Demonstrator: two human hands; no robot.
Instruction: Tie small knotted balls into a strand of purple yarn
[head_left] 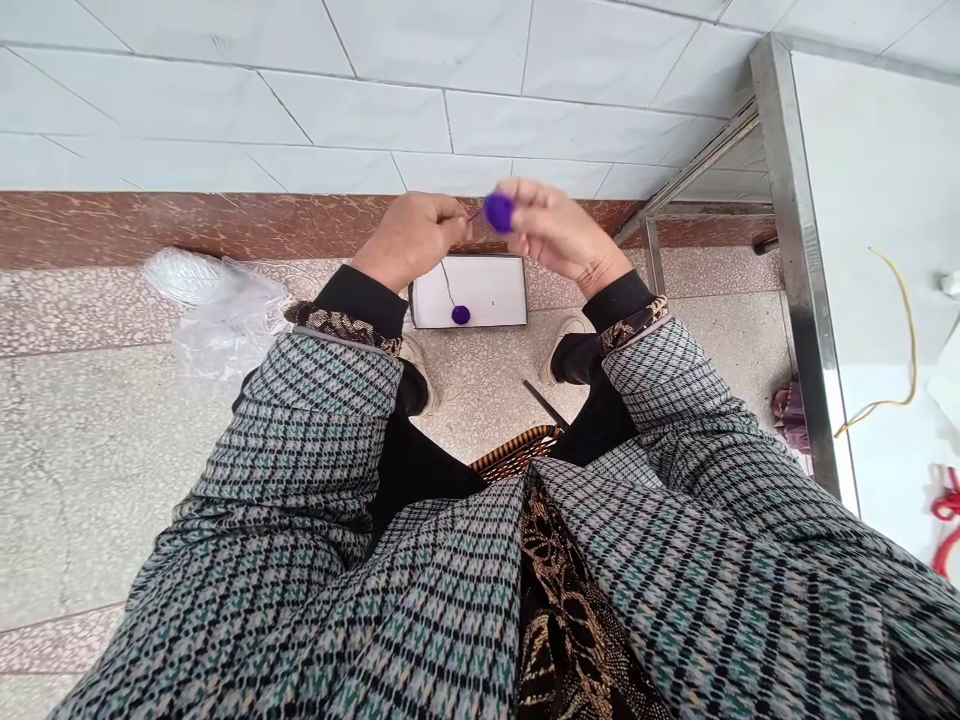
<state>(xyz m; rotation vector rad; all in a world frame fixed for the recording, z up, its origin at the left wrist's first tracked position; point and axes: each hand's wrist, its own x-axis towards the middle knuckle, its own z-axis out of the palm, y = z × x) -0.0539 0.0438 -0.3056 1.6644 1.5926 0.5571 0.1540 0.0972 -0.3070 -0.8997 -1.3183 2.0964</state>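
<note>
My right hand (562, 232) grips a small purple ball of yarn (498, 212) by its right side, somewhat smeared by motion. A short purple strand runs from this ball to my left hand (414, 236), whose fingers are pinched around it. Below my left hand a thin strand of yarn (448, 282) hangs down to a second purple ball of yarn (460, 315). That one lies in a shallow white tray with dark edges (499, 300) on the floor between my feet. Both hands are held above the tray, a little apart.
At right stands a metal-framed table (799, 200) with a yellow cord (911, 340) and red cord (946, 505) on it. A clear plastic bag with white yarn (187, 280) lies on the floor at left. Ahead is a tiled wall (390, 120). A woven seat edge (517, 448) shows beneath me.
</note>
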